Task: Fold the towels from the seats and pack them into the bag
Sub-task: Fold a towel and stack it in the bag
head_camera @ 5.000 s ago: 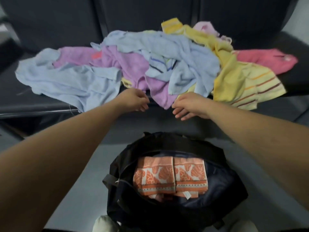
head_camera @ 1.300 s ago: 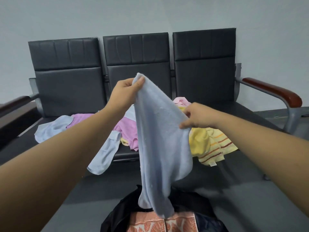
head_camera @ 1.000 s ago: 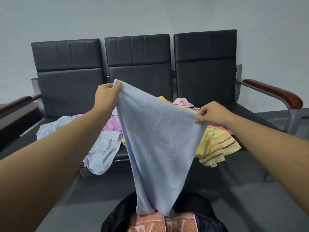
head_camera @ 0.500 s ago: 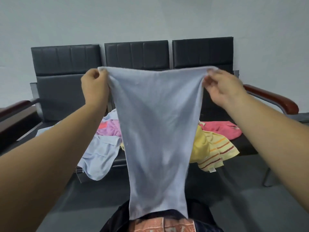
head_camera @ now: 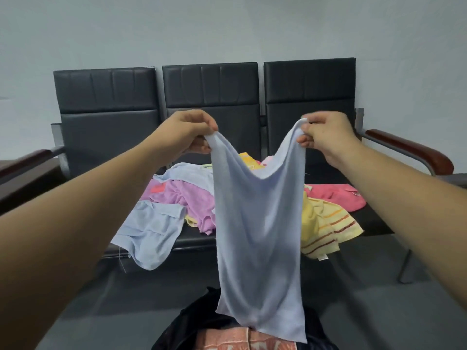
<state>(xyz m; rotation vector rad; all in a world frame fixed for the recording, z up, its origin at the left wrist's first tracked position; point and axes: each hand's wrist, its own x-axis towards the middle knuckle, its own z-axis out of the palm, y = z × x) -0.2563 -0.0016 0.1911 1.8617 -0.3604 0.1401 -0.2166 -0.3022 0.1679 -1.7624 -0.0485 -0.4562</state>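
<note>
At the bottom edge, the black bag (head_camera: pixel 177 329) stands open on the grey floor (head_camera: pixel 379 311). A folded orange towel (head_camera: pixel 227 341) with a pale leaf-like print lies inside it. The lower hem of the light blue towel (head_camera: pixel 257 236) hangs in front of the bag's mouth and hides part of the orange fabric.

This blue towel is thin, soft terry. It hangs as a long rectangle, and its top edge sags in a deep curve between the two held corners. The left hand (head_camera: pixel 187 132) pinches one top corner between thumb and curled fingers. The right hand (head_camera: pixel 326 133) pinches the other corner the same way.

Behind the hanging cloth, loose towels lie heaped on the seats (head_camera: pixel 108 97). A pale blue towel (head_camera: pixel 151 231) droops over the front edge, with a crumpled purple towel (head_camera: pixel 192 198) beside it. A yellow striped towel (head_camera: pixel 326 231) with a ribbed look also hangs over the edge, and a pink towel (head_camera: pixel 336 195) lies flat further right. The held towel blocks the middle of the heap.

The seats are three joined black padded chairs with stitched backs and a brown armrest (head_camera: pixel 409 150), set against a plain pale wall (head_camera: pixel 227 26).
</note>
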